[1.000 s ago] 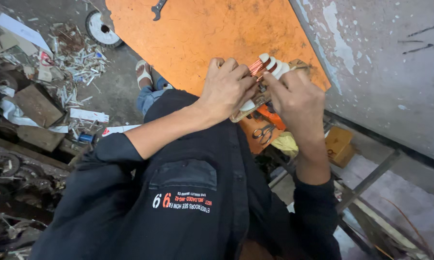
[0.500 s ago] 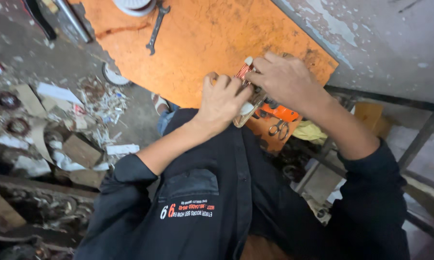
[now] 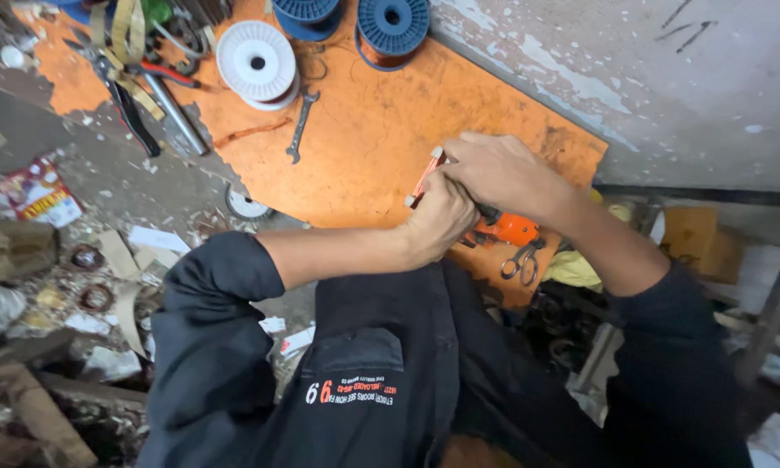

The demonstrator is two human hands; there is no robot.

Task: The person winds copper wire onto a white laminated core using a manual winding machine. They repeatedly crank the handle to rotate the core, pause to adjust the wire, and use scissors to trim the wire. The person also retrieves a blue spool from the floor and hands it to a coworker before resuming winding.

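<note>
Your left hand (image 3: 437, 221) and right hand (image 3: 502, 173) are covering most of the small orange-and-white piece (image 3: 426, 178); only its end is showing, so its kind is staying unclear. Your right forearm is hiding part of the orange tool (image 3: 507, 230). The top edge is cutting off the two blue spools (image 3: 394, 22). Floor scraps (image 3: 95, 299) at left are reading too small and jumbled to identify.

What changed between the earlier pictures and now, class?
The view shifted up the orange mat, bringing the spools, spanner and pliers into sight. Both hands, left hand and right hand, stayed clasped on the same small red-and-white piece, above the scissors.
</note>
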